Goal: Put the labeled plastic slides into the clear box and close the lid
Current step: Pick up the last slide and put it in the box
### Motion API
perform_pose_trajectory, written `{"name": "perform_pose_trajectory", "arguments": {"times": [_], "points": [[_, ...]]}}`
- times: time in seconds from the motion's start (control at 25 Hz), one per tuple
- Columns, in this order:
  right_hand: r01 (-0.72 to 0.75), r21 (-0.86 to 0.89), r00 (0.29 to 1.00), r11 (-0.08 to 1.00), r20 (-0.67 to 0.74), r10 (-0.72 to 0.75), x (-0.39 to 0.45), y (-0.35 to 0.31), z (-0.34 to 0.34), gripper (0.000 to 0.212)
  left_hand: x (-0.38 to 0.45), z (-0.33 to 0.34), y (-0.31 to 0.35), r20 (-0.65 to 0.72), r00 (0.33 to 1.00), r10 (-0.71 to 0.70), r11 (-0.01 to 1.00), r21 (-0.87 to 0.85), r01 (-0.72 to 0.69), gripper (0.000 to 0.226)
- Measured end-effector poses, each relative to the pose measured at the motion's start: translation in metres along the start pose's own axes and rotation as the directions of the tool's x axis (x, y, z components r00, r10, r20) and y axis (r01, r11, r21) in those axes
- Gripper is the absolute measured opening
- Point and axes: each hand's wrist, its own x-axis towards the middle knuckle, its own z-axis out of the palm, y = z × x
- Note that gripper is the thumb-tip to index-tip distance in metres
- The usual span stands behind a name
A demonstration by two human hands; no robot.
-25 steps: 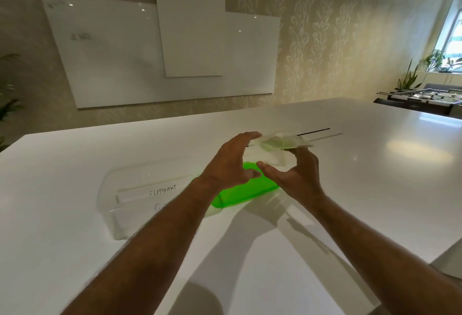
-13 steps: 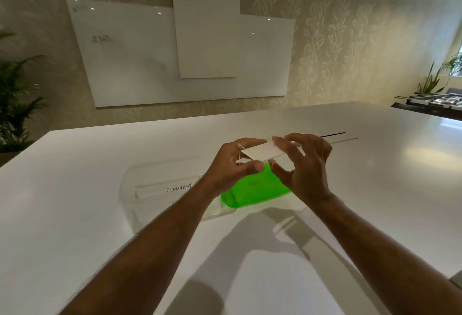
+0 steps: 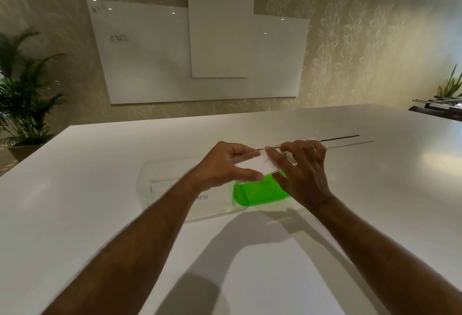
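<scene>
A clear plastic box point(image 3: 160, 184) lies on the white table point(image 3: 75, 214), with a labeled slide point(image 3: 212, 198) showing inside it beside my left forearm. A bright green lid or insert point(image 3: 260, 192) sits at the box's right end. Above that end, my left hand point(image 3: 225, 164) and my right hand point(image 3: 302, 172) both grip one flat clear slide point(image 3: 252, 163) with dark writing on it. My left thumb and fingers pinch its left edge; my right fingers hold its right part. The slide hangs roughly level, just over the green piece.
A thin black slot point(image 3: 340, 138) runs across the table behind my hands. A whiteboard point(image 3: 150, 64) hangs on the far wall, a potted palm point(image 3: 22, 84) stands at the left, and a foosball table point(image 3: 442, 104) is at the far right.
The slide has come down from a raised, tilted hold to a flatter one closer over the green end of the box. My view has shifted left and nearer.
</scene>
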Motion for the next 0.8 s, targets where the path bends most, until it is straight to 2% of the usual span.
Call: {"name": "perform_pose_trajectory", "arguments": {"times": [0.12,0.2,0.28,0.4,0.56,0.8], "points": [[0.016,0.104,0.998,0.994,0.059,-0.022,0.006,0.002,0.001,0.048,-0.007,-0.015,-0.004,-0.02,0.998,0.061,0.992,0.109,-0.058,0.056],[-0.002,0.216,0.988,0.976,0.154,-0.032,0.011,0.007,0.002,0.061,-0.011,-0.026,-0.006,-0.026,0.996,0.086,0.981,0.174,-0.08,0.058],[-0.048,0.321,0.953,0.946,0.297,-0.053,0.017,0.014,0.003,0.073,-0.015,-0.038,-0.008,-0.04,0.994,0.099,0.972,0.219,-0.088,0.06],[-0.161,0.409,0.867,0.898,0.494,-0.07,0.028,0.019,0.007,0.078,-0.022,-0.056,-0.014,-0.051,0.993,0.106,0.969,0.228,-0.091,0.057],[-0.252,0.376,0.743,0.892,0.665,-0.07,0.047,0.01,0.016,0.077,-0.03,-0.076,-0.019,-0.07,0.994,0.086,0.96,0.274,-0.063,0.056],[-0.244,0.369,0.683,0.897,0.722,-0.111,0.075,-0.014,0.039,0.074,-0.037,-0.107,-0.02,-0.066,0.995,0.072,0.9,0.435,-0.036,0.06]]}}
